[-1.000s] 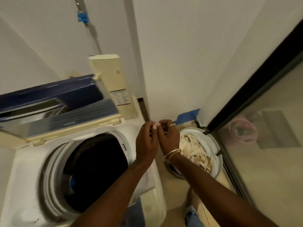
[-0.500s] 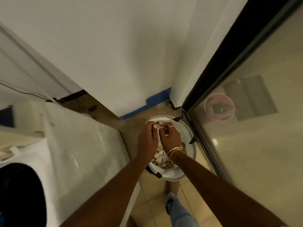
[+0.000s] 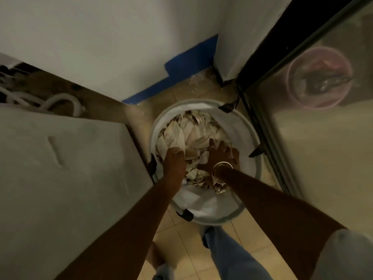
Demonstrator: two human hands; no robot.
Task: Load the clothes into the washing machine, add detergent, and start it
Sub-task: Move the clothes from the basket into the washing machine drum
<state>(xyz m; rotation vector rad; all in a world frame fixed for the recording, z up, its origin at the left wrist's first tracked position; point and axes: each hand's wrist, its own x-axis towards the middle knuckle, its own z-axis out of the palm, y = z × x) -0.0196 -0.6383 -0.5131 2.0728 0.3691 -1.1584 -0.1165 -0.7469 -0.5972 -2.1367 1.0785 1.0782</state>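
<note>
A round white laundry basket (image 3: 245, 126) stands on the tiled floor in the corner, holding crumpled cream and brown patterned cloth (image 3: 193, 130). Both my hands are down inside it. My left hand (image 3: 174, 158) grips a fold of the cloth at the basket's left side. My right hand (image 3: 219, 153), with bangles on the wrist, is pushed into the cloth near the middle, its fingers buried in the folds. The white side of the washing machine (image 3: 70, 168) fills the left; its drum is out of view.
A white wall with blue tape (image 3: 181, 73) at its base lies behind the basket. A dark-framed glass door (image 3: 312, 138) runs along the right, close to the basket. A hose (image 3: 60, 100) lies behind the machine. My jeans-clad legs (image 3: 232, 255) stand below.
My view swung from the open washing machine drum down to the basket. Both hands, held together in the air before, dropped into the basket and took hold of the cloth.
</note>
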